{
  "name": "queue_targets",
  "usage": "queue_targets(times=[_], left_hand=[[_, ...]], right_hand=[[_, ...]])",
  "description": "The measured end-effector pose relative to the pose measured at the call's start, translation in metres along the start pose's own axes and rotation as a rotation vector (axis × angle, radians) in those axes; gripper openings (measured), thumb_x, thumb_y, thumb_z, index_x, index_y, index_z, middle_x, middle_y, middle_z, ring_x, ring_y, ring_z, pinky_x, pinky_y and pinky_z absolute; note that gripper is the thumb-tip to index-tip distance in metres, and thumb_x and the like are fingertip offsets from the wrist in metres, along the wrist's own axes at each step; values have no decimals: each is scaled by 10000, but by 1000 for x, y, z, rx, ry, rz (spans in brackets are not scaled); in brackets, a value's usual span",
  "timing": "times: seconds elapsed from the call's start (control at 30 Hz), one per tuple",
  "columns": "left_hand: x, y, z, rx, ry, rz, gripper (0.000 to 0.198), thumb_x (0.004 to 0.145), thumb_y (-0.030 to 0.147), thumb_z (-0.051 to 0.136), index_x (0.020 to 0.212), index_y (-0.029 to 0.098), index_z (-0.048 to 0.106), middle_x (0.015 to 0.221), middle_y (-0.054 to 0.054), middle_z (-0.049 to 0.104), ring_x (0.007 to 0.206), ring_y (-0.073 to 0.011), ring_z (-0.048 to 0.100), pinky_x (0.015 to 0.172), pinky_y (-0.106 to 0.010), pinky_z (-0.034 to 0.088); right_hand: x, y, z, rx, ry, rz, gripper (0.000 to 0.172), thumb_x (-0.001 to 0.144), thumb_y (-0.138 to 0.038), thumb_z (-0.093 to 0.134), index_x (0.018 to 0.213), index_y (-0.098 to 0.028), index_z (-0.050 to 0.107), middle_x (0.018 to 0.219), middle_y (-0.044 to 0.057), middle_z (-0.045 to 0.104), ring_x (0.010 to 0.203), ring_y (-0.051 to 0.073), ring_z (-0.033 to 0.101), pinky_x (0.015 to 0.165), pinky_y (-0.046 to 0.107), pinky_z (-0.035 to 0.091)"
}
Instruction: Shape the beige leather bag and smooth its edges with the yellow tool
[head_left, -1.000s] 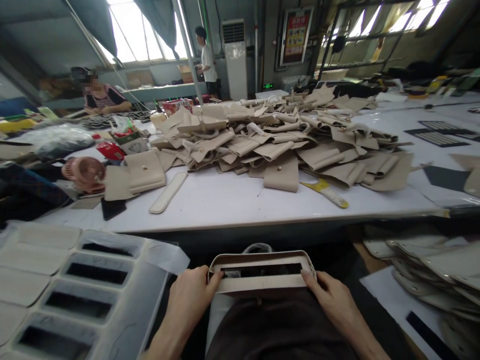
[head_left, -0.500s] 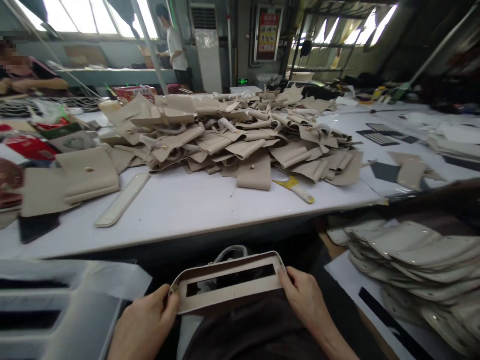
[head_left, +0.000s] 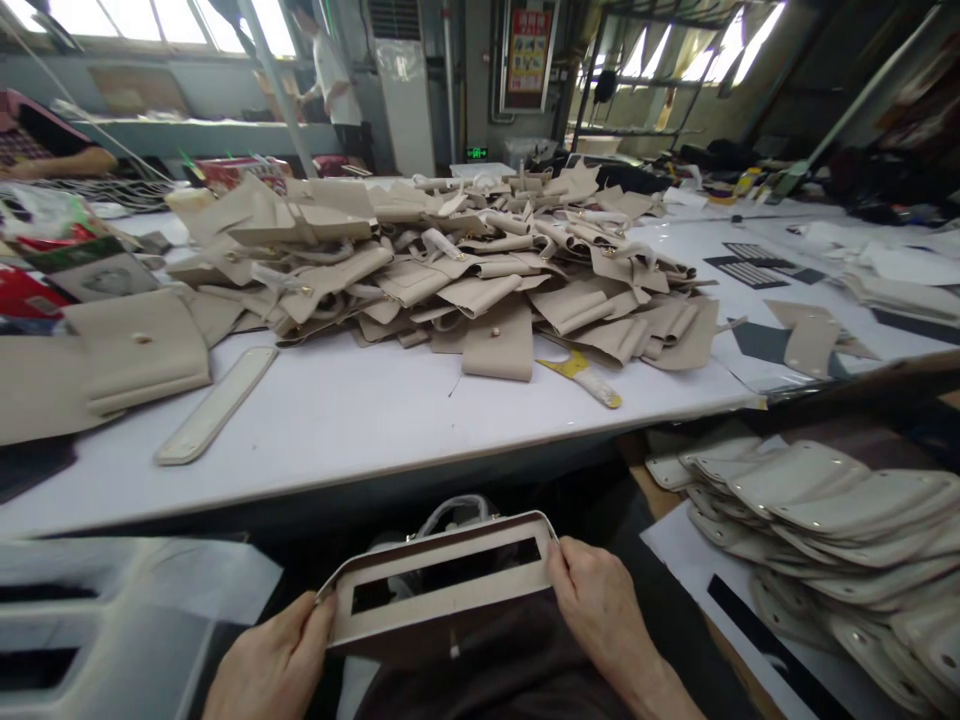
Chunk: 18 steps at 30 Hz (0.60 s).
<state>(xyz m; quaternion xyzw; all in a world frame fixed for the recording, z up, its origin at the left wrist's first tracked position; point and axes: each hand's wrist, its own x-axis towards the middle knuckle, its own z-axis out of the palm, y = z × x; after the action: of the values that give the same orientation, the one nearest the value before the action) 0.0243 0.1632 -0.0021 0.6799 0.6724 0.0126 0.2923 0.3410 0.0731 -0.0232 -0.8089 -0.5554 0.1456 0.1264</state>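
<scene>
1. Now, in the head view, the beige slotted bag piece sits over the person's lap, below the near edge of the white surface. Compared with a second ago, it has gone from level to slanted, left end lower, and the view has swung rightward. Both hands still grip it, so I judge the handling is unfinished.
2. Same view, hands: two. The left hand pinches its left end; the right hand pinches its right end.
3. Same view, counts: one bag piece, with one handle arching behind it; one pale strip and one yellow tool on the surface. The beige heap and the stack of pale panels overlap too much to count. Two dark slots show in the translucent tray.
</scene>
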Motion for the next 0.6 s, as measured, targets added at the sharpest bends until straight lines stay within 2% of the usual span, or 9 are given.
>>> queue_targets(times=[0.17,0.27,0.4,0.5,0.6], left_hand=[[1,-3,3,-138,-128,-52,412,920,478,312,690,231,549,665,-24,671,644,-197,638,627,-249,428],[-2,2,-5,-49,-124,19,429,927,493,347,629,218,488,557,-17,589,573,-182,586,586,-255,351],[-7,11,-17,86,-17,25,397,829,547,569,631,205,534,623,-22,613,595,-175,557,556,-267,236],[-6,15,-22,78,-10,0,431,721,618,676,653,203,580,646,-24,627,604,-182,555,544,-272,214],[-3,16,-22,102,-8,25,419,830,546,582,600,197,544,617,-40,620,594,-181,555,553,-283,210]], right_hand=[[3,2,-1,-148,19,-142,326,953,-167,365,687,-204,550,655,49,664,592,201,649,550,317,282],[1,9,3,-164,39,-207,338,945,-200,359,669,-218,553,623,50,664,545,208,645,516,312,290],[4,23,12,-89,74,-209,419,956,-370,334,609,-245,532,578,59,653,523,231,645,493,312,324],[8,30,16,22,-14,-132,484,910,-579,383,567,-268,526,531,46,625,503,252,636,499,327,378],[9,33,15,131,-103,-30,513,834,-714,427,598,-284,576,525,32,615,510,253,632,518,333,428]])
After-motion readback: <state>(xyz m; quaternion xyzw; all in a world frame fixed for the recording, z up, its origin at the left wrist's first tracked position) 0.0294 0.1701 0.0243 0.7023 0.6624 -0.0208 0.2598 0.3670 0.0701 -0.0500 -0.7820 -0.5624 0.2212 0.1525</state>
